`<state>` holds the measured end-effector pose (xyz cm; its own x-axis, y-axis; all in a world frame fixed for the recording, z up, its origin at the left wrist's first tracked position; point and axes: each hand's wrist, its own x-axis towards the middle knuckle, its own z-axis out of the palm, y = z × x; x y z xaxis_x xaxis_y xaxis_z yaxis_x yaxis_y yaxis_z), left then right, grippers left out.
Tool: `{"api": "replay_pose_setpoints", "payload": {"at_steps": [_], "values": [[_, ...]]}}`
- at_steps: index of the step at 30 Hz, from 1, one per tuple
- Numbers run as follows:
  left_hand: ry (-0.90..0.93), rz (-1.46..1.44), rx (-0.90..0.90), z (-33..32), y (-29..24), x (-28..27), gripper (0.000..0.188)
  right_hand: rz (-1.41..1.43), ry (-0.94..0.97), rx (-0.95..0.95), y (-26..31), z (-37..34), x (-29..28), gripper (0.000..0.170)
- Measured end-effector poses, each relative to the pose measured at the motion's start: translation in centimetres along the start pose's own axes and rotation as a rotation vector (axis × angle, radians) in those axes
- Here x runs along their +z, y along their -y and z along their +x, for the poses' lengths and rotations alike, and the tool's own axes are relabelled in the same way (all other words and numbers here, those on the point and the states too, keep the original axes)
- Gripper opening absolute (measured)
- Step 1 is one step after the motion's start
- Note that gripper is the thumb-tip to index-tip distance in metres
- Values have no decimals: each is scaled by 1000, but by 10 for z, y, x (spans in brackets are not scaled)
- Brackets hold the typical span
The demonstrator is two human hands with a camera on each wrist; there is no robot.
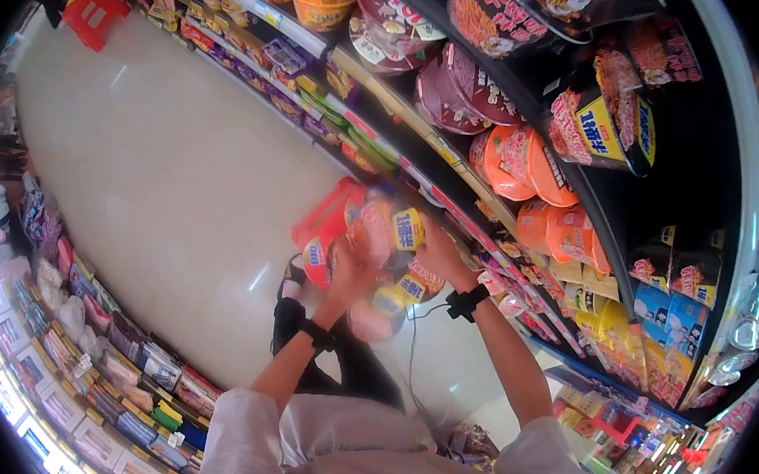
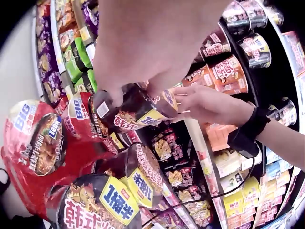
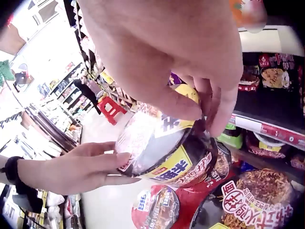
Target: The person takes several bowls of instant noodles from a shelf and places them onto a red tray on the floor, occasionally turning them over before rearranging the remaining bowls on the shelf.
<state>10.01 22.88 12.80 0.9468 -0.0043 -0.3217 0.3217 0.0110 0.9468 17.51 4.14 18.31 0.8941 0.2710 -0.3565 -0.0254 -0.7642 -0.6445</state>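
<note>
Both hands hold a dark instant noodle bowl (image 3: 190,167) with a yellow label, tilted on its side. My left hand (image 1: 347,275) grips one end; in the right wrist view its thumb lies over the lid and its fingers are underneath. With thumb and fingers, my right hand (image 3: 176,62) pinches the opposite rim. Below the held bowl is a red stool-like surface (image 2: 78,164). Red noodle cups (image 2: 38,138) stand there, along with more dark noodle bowls (image 2: 95,205) bearing yellow labels.
Shelves of noodle bowls (image 1: 517,168) rise close on the right, with a dark shelf edge (image 1: 574,159) near head height. Packed goods (image 1: 112,347) line the left side. Farther along the pale aisle floor (image 1: 169,164) stands another red stool (image 1: 95,19). A thin cable (image 1: 413,350) hangs near the legs.
</note>
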Motion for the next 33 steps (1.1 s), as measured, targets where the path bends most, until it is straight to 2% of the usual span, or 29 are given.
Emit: {"api": "replay_pose_setpoints", "payload": {"at_steps": [2,3,6,7,10,11,14,15,17,20,26,29,33], "values": [[3,-16,43,10,17,2,61,15,-12,34,-11,8,8,61],[14,-218,-165,9,-9,2,62,7,-34,55,-18,13,15,53],[-18,-50,-107,18,15,1,61,-4,-83,0,-32,28,28,47],[-25,-14,-62,19,25,3,61,-5,-54,43,-32,30,26,44],[-50,-16,3,28,43,5,65,-6,-10,99,-43,41,34,46],[-40,-61,-41,31,48,6,67,-32,-38,79,-48,44,38,46],[-45,132,-34,38,71,5,69,50,-10,176,-42,46,35,46],[-49,67,-35,40,76,6,69,11,-28,152,-46,47,38,46],[-60,-61,-32,44,84,9,68,119,-39,156,-55,51,43,45],[-61,158,-18,44,85,7,69,164,-90,135,-71,51,59,44],[-141,79,-53,43,72,7,64,149,-120,142,-80,57,74,46],[-194,79,-17,46,106,11,66,113,-150,162,-80,59,80,47],[-221,128,-52,49,101,16,66,116,-237,119,-82,63,89,50]]}}
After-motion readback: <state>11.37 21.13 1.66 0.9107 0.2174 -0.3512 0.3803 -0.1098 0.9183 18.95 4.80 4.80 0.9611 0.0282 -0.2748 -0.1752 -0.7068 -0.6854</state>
